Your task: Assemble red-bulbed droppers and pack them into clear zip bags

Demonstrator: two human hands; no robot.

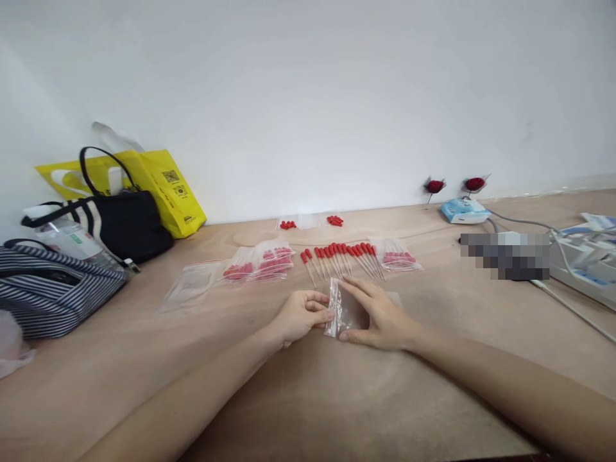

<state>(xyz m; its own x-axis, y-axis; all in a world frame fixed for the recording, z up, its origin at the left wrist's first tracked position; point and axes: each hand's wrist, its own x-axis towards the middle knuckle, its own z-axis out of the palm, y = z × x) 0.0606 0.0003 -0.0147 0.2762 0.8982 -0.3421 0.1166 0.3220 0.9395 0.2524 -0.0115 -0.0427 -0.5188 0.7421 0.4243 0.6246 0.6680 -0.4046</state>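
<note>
A clear zip bag [349, 313] lies between my two hands, its sealing strip toward the left. My left hand [303, 316] pinches the bag's strip edge between thumb and fingers. Spread over the bag, my right hand [382, 316] has its thumb at the near edge and its fingertips at the far edge. Just beyond them lies a row of red-capped droppers [341, 250], tips toward me. Filled bags with red caps [269, 260] are to the left of the row, and another filled bag [398, 255] is to its right.
Flat clear bags [192, 282] lie left of the filled ones. Small red caps [287, 225] sit near the wall. Black [129, 224], striped [62, 289] and yellow bags [180, 199] stand left. At right are a blue packet [464, 210], cables and a power strip [584, 266].
</note>
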